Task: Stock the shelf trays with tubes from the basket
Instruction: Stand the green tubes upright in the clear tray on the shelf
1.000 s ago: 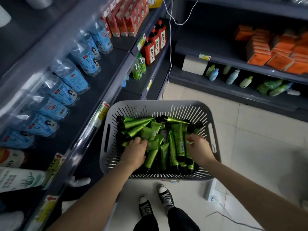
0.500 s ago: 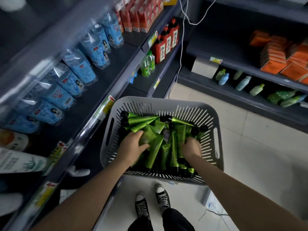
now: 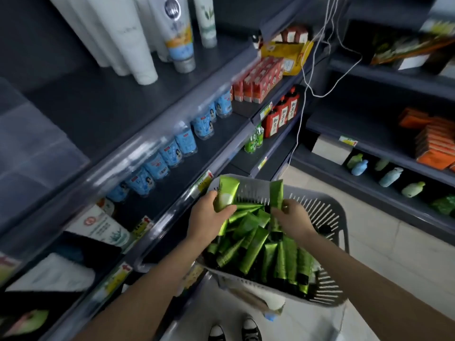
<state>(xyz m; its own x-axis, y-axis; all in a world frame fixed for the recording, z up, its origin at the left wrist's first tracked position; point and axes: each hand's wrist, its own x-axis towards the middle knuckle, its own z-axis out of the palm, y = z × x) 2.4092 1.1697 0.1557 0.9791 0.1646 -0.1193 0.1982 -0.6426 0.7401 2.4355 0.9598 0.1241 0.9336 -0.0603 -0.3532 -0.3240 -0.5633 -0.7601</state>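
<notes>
A grey slotted basket (image 3: 327, 212) stands in front of me, filled with several green tubes (image 3: 256, 247) with black caps. My left hand (image 3: 209, 217) grips one green tube (image 3: 227, 193) and holds it upright above the basket's far left corner. My right hand (image 3: 293, 220) grips another green tube (image 3: 276, 195), also raised with its crimped end up. A clear plastic tray (image 3: 37, 153) sits on the upper shelf at the left.
Dark shelves (image 3: 157, 99) run along the left with white tubes (image 3: 138, 38), blue-labelled bottles (image 3: 170, 153), red cartons and red bottles. More shelving at the right holds orange packs (image 3: 435, 139) and pale bottles. White cables (image 3: 307, 77) hang at the corner. My shoes show below.
Both hands have come up out of the pile, each lifting a green tube. My view has tilted upward, bringing the upper shelf with white tubes and the clear tray into sight.
</notes>
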